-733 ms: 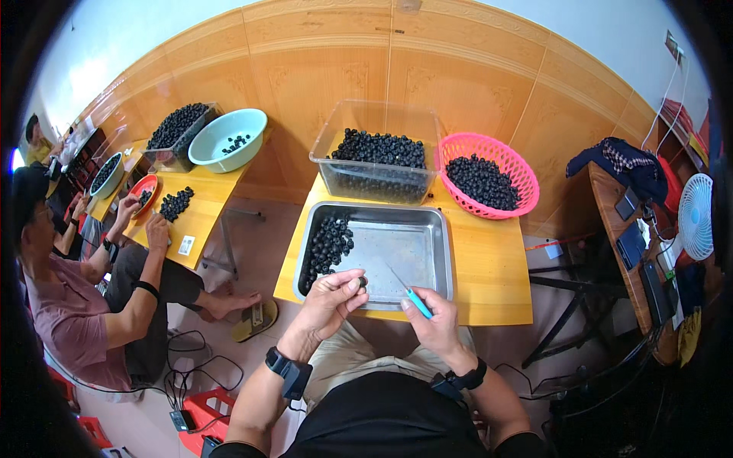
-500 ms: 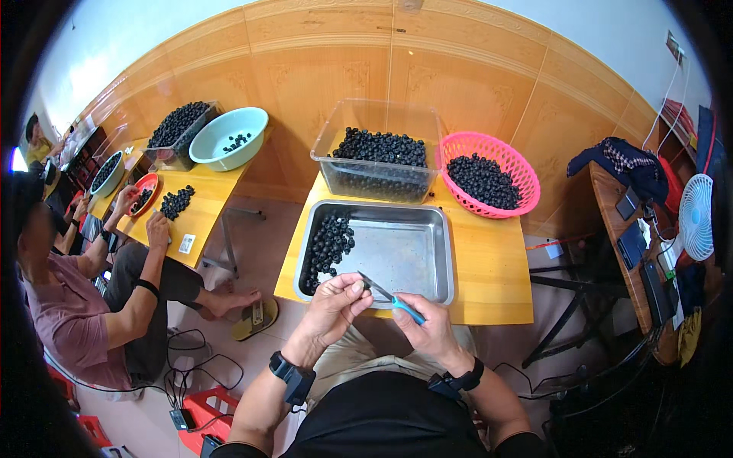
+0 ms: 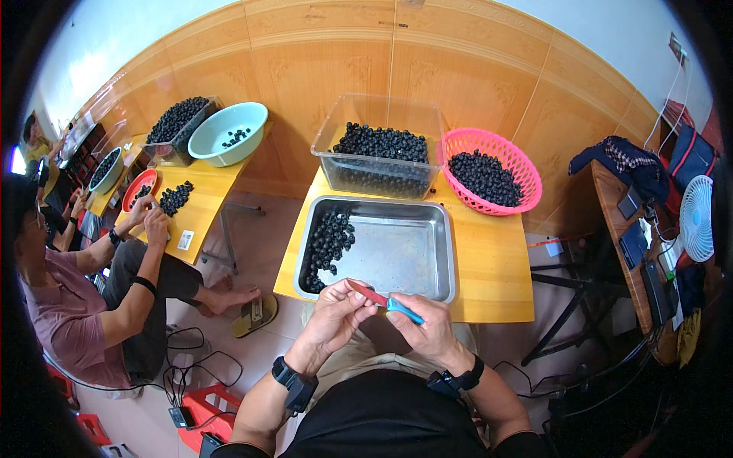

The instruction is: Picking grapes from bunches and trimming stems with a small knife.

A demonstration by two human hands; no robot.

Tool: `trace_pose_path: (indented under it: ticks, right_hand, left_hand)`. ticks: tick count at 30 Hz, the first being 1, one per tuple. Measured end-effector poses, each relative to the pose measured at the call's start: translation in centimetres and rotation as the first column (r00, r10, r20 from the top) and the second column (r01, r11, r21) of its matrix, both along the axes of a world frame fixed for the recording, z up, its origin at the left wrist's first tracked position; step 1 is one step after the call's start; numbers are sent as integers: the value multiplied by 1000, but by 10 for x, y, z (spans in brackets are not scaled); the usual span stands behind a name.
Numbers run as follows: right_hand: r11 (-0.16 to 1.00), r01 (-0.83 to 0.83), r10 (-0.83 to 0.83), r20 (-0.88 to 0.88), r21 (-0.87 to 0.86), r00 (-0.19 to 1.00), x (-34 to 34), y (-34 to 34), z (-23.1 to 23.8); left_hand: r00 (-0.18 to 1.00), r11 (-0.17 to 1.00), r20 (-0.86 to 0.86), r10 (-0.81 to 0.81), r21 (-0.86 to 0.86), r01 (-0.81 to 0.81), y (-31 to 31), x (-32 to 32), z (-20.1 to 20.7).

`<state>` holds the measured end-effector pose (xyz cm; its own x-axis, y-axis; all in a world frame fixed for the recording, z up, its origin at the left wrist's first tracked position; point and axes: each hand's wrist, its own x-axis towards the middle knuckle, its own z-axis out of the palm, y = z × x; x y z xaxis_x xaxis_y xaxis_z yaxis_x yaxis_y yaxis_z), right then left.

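My right hand (image 3: 431,327) is closed around the blue handle (image 3: 406,311) of a small knife. The knife's blade (image 3: 368,293) looks red at this moment and points up and left across the fingertips of my left hand (image 3: 334,311). That hand is pinched, thumb against fingers; whatever small thing lies between them is hidden. Both hands are over the near edge of a shallow steel tray (image 3: 412,263). Along the tray's left side lies a heap of small, round, dark pieces (image 3: 328,243), fruit-like in look.
Behind the tray stand a clear plastic bin (image 3: 382,172) and a pink basket (image 3: 534,169), both holding dark pieces. At left, a co-worker (image 3: 84,298) handles something at another table with a pale green basin (image 3: 229,156). A fan (image 3: 696,217) stands at right.
The knife blade has turned from grey to red in look and lies closer over my left fingertips. My hands have hardly shifted. The co-worker's hands have come together.
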<state>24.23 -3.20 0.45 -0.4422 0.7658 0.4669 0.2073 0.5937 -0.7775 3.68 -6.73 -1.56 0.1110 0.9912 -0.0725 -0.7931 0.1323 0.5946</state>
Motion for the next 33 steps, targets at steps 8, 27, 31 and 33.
trace_pose_path:
  ticks: [8,27,31,33]
  right_hand:
    - [981,111,-128,-98,-160,987,5,17,-22]
    - [999,-52,51,-74,-7,996,-2,3,6]
    - [997,-49,44,-95,-57,995,2,3,9]
    - [995,-77,71,-84,-69,994,3,1,15]
  left_hand:
    - [1000,989,21,-18,150,15,-11,-1,18]
    - [999,999,47,1,40,-3,-13,0,5]
    - [1000,998,18,-4,66,3,-15,4,14]
    - [1000,997,19,-10,78,9,-15,4,13]
